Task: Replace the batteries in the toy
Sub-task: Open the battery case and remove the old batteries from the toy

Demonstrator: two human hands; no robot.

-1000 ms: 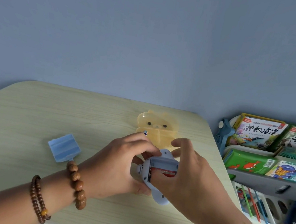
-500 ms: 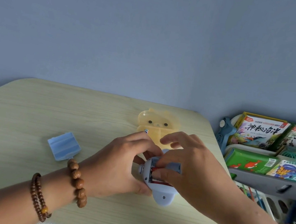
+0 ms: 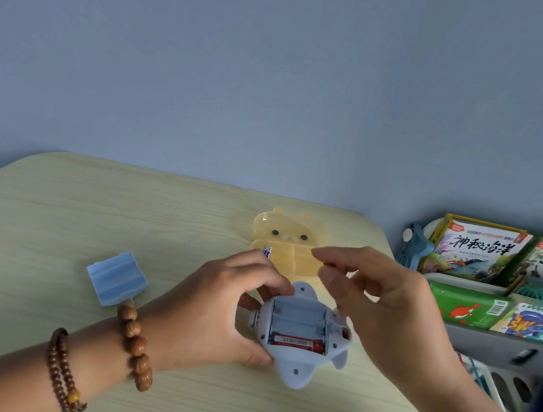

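1. Toy [image 3: 301, 339]: pale blue-grey, underside up, held just above the table [image 3: 38, 209]; battery bay open.
2. Red battery [image 3: 297, 342]: lies in the nearest slot of the bay (the two slots beyond it are bare).
3. Left hand [image 3: 210, 315]: fingers wrapped round the toy's left side, thumb under its near edge. A second battery [image 3: 267, 251] pokes out past the fingertips; how it is held cannot be told.
4. Right hand [image 3: 380, 310]: raised above and right of the toy, apart from it; fingers loosely spread, holding nothing.
5. Blue cover [image 3: 116, 278]: flat on the table, left of the left wrist.
6. Yellow bear case [image 3: 287, 242]: on the table beyond both hands.
7. Books [image 3: 478, 250]: in a rack right of the table.
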